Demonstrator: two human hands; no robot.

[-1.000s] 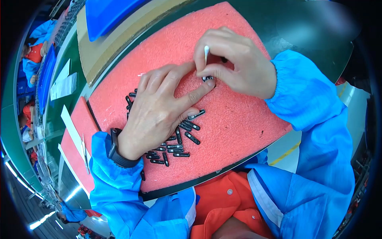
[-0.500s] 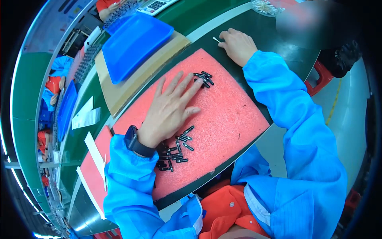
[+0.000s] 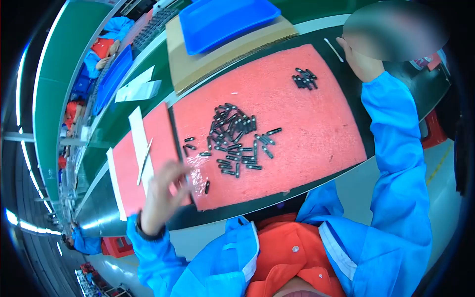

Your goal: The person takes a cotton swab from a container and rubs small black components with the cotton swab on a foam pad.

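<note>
My left hand (image 3: pixel 166 195), smeared by motion, is over the near left corner of the pink foam mat (image 3: pixel 316 133). Its thumb looks apart from the curled fingers, with nothing visible between them. Slim pointed tweezers (image 3: pixel 144 162) lie just beyond it on a pink sheet. A loose pile of small black parts with light markings (image 3: pixel 230 128) covers the mat's left half; a smaller cluster of them (image 3: pixel 305 79) sits at the far right. At upper right is my right hand (image 3: pixel 363 59), its fingers mostly hidden by a blurred patch. Beside it a cotton swab (image 3: pixel 334 50) lies on the dark green table.
A blue tray (image 3: pixel 222 24) rests on cardboard (image 3: pixel 188 72) beyond the mat. White paper pieces (image 3: pixel 138 91) and a pink sheet with white strips (image 3: pixel 126 163) lie to the left. Co-workers sit along the line at far left. Red stools stand on the floor.
My left hand has left the small cluster and swung back toward me and left, uncovering the pile. My right hand is now beside the swab, fingers mostly hidden. The view has shifted.
</note>
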